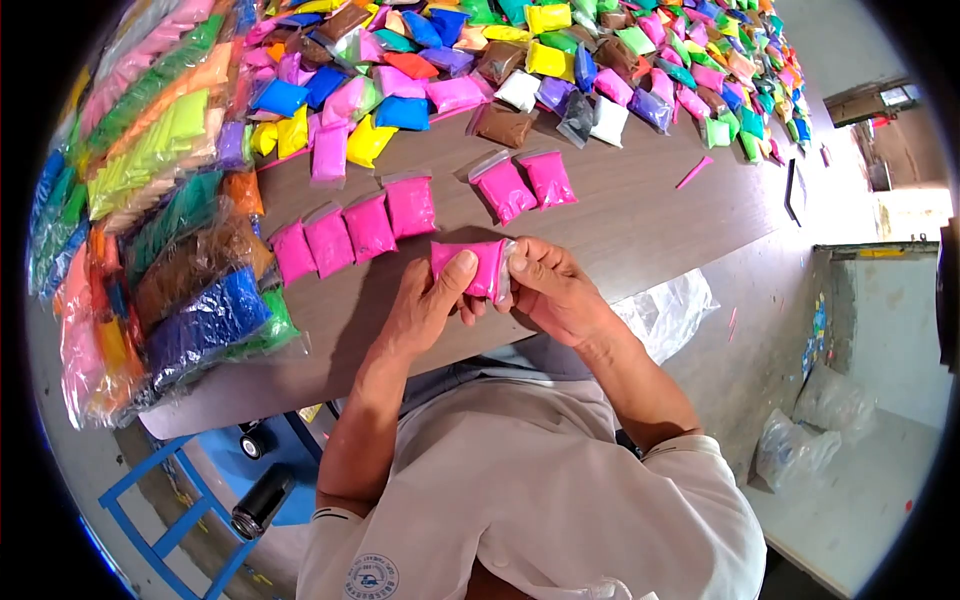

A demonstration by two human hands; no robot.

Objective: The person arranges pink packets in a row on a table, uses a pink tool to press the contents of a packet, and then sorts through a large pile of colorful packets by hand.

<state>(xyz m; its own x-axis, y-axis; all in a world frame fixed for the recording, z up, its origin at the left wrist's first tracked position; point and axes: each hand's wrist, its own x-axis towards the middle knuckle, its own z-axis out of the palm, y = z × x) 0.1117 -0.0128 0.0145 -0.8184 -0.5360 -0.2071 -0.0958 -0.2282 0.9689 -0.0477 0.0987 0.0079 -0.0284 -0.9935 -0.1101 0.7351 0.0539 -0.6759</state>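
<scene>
Between both hands, above the near edge of the table, is a small clear bag filled with hot pink material. My left hand grips its left side, thumb on top and fingers underneath. The clear end flap on the right is pinched by my right hand. Just beyond my hands lie more pink bags: several in a slanted row, among them a pink bag, and a pair to the right that includes another pink bag.
A large pile of small multicoloured bags covers the table's far side. Bigger clear packs are stacked at the left. A thin pink strip lies on the brown table. Clear plastic hangs by the right edge; a black bottle is below left.
</scene>
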